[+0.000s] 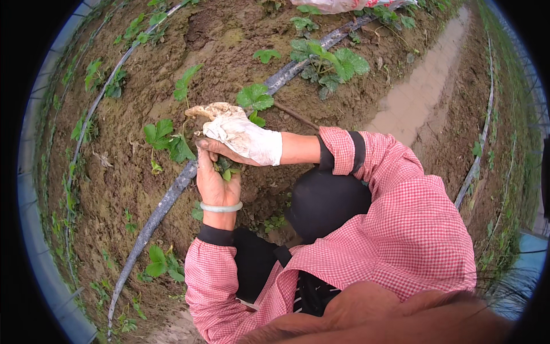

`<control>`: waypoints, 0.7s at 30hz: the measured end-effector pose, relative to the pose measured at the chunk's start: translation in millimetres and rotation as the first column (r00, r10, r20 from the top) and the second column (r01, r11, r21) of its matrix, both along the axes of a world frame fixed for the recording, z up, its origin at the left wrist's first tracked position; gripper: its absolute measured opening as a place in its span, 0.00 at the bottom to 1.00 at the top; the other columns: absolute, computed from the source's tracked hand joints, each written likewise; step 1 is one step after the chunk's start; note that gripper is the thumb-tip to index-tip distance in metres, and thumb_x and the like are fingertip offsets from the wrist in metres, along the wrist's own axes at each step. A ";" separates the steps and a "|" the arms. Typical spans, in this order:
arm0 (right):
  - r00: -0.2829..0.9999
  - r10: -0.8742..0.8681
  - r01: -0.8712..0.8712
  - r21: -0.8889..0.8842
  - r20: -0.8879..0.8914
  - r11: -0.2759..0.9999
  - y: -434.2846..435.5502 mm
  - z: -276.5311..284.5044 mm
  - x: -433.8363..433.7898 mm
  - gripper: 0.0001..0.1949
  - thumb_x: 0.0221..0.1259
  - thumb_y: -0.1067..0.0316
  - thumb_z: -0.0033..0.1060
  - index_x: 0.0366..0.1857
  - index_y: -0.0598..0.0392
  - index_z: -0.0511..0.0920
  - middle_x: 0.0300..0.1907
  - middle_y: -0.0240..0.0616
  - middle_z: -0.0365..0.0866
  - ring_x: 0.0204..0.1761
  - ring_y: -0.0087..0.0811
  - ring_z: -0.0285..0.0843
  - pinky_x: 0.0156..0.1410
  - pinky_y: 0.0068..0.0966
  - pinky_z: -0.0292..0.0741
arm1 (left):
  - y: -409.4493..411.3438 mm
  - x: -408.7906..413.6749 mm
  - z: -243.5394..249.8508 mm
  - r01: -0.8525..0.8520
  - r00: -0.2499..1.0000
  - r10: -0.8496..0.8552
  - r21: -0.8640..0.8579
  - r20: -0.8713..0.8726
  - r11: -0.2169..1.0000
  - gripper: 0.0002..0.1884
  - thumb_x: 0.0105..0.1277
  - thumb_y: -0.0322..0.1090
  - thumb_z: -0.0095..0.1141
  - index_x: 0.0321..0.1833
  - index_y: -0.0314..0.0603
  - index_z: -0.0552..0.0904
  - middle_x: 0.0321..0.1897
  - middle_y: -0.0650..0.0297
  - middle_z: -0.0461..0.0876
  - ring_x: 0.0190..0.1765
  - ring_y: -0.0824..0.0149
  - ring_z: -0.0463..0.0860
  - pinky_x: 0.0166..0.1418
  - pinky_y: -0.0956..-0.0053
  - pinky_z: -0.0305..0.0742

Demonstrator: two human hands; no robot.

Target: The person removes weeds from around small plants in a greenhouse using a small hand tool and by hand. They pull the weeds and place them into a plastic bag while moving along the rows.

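Observation:
My left hand [218,182], bare and with a pale bangle [221,208] at the wrist, is raised palm up below my right hand. Green leaves [227,171] show between its palm and the other hand. My right hand [234,135] wears a dirty white glove [249,136] with a bare, muddy thumb or finger below it, and meets the left fingertips. Whether either hand grips the leaves is hard to tell. Strawberry plants [165,139] grow just left of the hands, and a strawberry leaf [255,97] stands above the gloved hand.
A dark drip irrigation hose [150,221] runs diagonally along the soil bed [142,107], passing under the hands. A muddy water furrow [414,90] lies to the right. A larger strawberry plant [328,64] and a white plastic bag [339,5] are farther ahead. My dark-clad knee [333,202] is close by.

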State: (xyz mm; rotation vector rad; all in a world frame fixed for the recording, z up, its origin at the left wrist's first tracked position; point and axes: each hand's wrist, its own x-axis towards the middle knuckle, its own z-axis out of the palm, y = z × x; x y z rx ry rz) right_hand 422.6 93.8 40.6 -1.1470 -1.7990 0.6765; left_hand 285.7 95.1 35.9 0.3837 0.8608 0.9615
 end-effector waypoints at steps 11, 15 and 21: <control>0.977 0.100 -0.120 0.100 0.188 0.988 -7.2 -26.0 25.2 0.19 0.70 0.52 0.51 0.46 0.61 0.76 0.54 0.52 0.76 0.55 0.51 0.74 0.60 0.40 0.71 | 6.0 -0.9 -12.2 0.028 0.998 -0.025 0.047 -0.051 0.998 0.13 0.79 0.42 0.39 0.50 0.41 0.73 0.35 0.67 0.74 0.38 0.72 0.75 0.50 0.66 0.74; 0.931 -0.365 0.365 0.016 -0.018 0.931 -30.0 -46.6 120.5 0.15 0.57 0.79 0.61 0.50 0.58 0.78 0.43 0.45 0.81 0.44 0.38 0.82 0.48 0.29 0.78 | 6.1 -27.6 3.1 0.020 0.998 -0.028 0.149 0.055 0.989 0.15 0.78 0.46 0.39 0.50 0.41 0.71 0.28 0.68 0.62 0.30 0.70 0.62 0.36 0.72 0.61; 0.715 -0.507 0.514 0.130 0.482 0.848 -36.4 -90.4 206.0 0.21 0.60 0.74 0.55 0.59 0.58 0.75 0.54 0.49 0.78 0.43 0.43 0.79 0.49 0.29 0.77 | -5.5 -28.6 11.2 0.098 0.991 -0.111 0.169 0.070 0.981 0.18 0.76 0.50 0.44 0.50 0.41 0.73 0.28 0.69 0.63 0.30 0.70 0.64 0.36 0.71 0.64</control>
